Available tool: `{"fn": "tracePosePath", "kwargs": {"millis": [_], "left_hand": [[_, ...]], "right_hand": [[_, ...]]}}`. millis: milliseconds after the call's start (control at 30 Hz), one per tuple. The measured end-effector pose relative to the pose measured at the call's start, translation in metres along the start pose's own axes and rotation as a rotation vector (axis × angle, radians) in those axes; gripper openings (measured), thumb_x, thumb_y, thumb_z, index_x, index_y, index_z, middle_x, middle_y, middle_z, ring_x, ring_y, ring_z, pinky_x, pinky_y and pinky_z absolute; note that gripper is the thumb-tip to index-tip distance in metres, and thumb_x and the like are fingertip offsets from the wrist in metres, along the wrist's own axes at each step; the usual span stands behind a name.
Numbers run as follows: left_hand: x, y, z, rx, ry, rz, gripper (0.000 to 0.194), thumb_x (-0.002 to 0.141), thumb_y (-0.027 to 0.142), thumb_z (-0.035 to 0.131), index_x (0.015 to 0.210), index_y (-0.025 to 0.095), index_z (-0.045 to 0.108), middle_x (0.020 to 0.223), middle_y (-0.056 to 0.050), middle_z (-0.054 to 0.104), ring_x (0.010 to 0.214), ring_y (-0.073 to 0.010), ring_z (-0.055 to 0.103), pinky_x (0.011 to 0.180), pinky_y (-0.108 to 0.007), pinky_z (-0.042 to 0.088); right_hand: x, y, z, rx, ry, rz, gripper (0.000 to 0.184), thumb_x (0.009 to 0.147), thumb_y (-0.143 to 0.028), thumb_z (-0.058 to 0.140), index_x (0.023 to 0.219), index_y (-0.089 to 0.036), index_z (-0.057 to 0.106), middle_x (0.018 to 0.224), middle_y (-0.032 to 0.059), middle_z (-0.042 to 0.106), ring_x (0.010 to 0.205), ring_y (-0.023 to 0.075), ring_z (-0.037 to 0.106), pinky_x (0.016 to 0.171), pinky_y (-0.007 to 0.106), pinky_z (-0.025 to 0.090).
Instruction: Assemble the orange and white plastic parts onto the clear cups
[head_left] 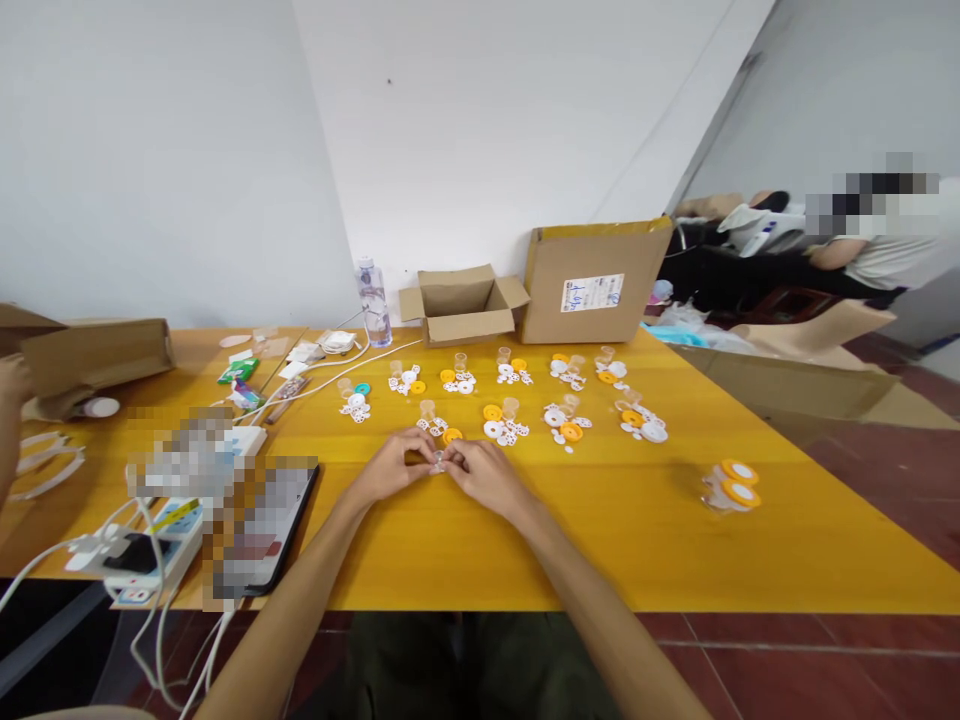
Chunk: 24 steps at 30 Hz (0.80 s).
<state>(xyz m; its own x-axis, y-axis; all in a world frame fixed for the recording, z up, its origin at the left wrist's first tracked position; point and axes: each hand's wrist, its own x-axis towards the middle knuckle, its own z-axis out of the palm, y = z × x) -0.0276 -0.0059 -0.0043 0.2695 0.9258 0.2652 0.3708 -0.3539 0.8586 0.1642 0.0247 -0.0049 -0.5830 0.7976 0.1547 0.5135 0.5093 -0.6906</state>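
Observation:
My left hand [397, 465] and my right hand [484, 472] meet low over the table, fingertips closed around a small clear plastic piece [438, 462]. Its exact kind is hard to make out, since the fingers cover much of it. Just beyond my hands lies an orange ring-shaped cap [452, 437] beside a clear plastic cup [427, 408] and small white perforated discs. Several similar clusters of clear cups, white discs and orange caps stretch across the table, one with a teal cap [363, 389]. Toward the right stand clear containers with orange-and-white lids [739, 482].
An open cardboard box [469, 305], a large closed carton [596, 285] and a water bottle [373, 303] stand along the wall. Leftward are a power strip [161, 550] with cables, a phone [274, 530] and another person's arm [11, 410]. Another person [877, 245] sits at far right.

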Motion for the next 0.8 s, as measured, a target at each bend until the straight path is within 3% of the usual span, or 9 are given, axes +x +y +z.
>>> {"fn": "tracePosePath", "kwargs": {"millis": [500, 800], "left_hand": [[-0.0011, 0.0002, -0.0006, -0.031, 0.011, -0.050, 0.031, 0.076, 0.046, 0.079, 0.062, 0.019, 0.070, 0.087, -0.004, 0.063, 0.084, -0.0169, 0.060, 0.084, -0.035, 0.051], [-0.0001, 0.0040, -0.0007, -0.057, -0.008, -0.062, 0.035, 0.074, 0.049, 0.079, 0.060, 0.019, 0.068, 0.082, -0.003, 0.060, 0.080, -0.0167, 0.058, 0.082, -0.034, 0.050]], "right_hand": [[-0.0010, 0.0090, 0.0079, -0.045, 0.033, -0.074, 0.009, 0.090, -0.017, 0.062, 0.090, -0.024, 0.069, 0.085, 0.0012, 0.075, 0.079, 0.0176, 0.068, 0.072, 0.026, 0.043], [-0.0014, 0.0061, 0.0045, -0.052, -0.002, -0.044, 0.011, 0.090, -0.015, 0.060, 0.090, -0.024, 0.068, 0.086, 0.0016, 0.074, 0.081, 0.0186, 0.068, 0.071, 0.026, 0.042]]}}
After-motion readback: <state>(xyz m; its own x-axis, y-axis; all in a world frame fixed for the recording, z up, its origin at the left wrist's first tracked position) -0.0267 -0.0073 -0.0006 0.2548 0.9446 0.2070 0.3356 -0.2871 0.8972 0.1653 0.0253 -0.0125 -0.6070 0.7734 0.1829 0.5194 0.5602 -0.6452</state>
